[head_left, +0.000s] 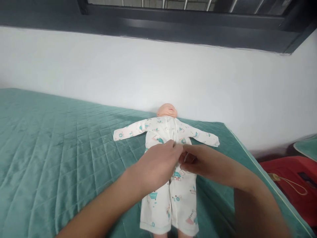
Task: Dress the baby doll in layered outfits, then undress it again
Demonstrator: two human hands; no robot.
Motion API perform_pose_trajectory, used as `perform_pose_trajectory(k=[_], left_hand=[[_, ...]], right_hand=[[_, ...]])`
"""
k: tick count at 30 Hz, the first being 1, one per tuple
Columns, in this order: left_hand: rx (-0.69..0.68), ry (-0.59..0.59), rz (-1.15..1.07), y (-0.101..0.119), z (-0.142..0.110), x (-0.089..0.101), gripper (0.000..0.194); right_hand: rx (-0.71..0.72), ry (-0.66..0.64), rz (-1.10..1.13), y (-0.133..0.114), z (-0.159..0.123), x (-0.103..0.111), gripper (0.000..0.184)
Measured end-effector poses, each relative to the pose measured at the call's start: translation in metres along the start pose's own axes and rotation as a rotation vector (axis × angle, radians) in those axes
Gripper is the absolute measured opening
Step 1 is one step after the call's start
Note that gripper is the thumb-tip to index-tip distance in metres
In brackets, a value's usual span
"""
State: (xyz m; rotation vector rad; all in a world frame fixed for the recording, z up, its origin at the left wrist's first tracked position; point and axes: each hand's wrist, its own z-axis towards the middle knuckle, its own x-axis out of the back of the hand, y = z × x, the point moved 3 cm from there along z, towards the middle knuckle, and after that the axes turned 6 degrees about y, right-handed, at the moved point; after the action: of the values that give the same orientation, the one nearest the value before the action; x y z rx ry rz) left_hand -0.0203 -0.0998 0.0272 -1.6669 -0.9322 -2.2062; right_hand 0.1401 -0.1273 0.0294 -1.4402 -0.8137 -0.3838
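Observation:
A baby doll (167, 110) lies on its back, wearing a white baby romper (184, 195) with teal and pink prints. Its sleeves stretch out to both sides, and the bare lower legs show at the bottom edge. Over the belly, my left hand (158, 163) is closed in a pinch on the romper's front opening. From the other side my right hand (201, 160) meets it, thumb and forefinger curled on the same cloth. The fingertips nearly touch, and they hide whatever fastening lies between them.
Under the doll spreads a green quilted bedcover (74, 158), its edge running down on the right. Behind the doll's head rises a white wall (138, 69), with a dark window frame (173, 24) above. A red bag (294, 178) with a cord sits beyond the bed's right edge.

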Motion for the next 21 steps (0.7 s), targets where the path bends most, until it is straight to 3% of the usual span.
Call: perform_pose_trajectory(k=[3, 6, 9, 11, 13, 17, 21], left_hand=[[-0.008, -0.025, -0.13, 0.001, -0.001, 0.008, 0.013], [0.004, 0.022, -0.28, -0.003, -0.001, 0.022, 0.019], [0.148, 0.254, -0.417, -0.027, -0.009, 0.021, 0.019], [0.308, 0.495, -0.549, -0.052, -0.025, 0.007, 0.017], [0.442, 0.651, -0.585, -0.076, -0.045, -0.016, 0.015], [0.521, 0.622, -0.549, -0.096, -0.072, -0.056, 0.032], [0.513, 0.528, -0.326, -0.09, -0.074, -0.064, 0.031]], right_hand=[[-0.018, -0.019, 0.115, 0.004, 0.0, 0.004, 0.012], [-0.026, 0.059, 0.192, 0.008, 0.003, 0.006, 0.017], [0.027, 0.284, 0.228, 0.007, 0.009, 0.005, 0.016], [0.085, 0.451, 0.203, 0.004, 0.012, -0.001, 0.013], [0.182, 0.511, 0.131, -0.002, 0.015, -0.014, 0.015], [0.407, 0.458, -0.042, -0.013, 0.017, -0.044, 0.026], [0.49, 0.492, -0.141, -0.012, 0.011, -0.059, 0.024]])
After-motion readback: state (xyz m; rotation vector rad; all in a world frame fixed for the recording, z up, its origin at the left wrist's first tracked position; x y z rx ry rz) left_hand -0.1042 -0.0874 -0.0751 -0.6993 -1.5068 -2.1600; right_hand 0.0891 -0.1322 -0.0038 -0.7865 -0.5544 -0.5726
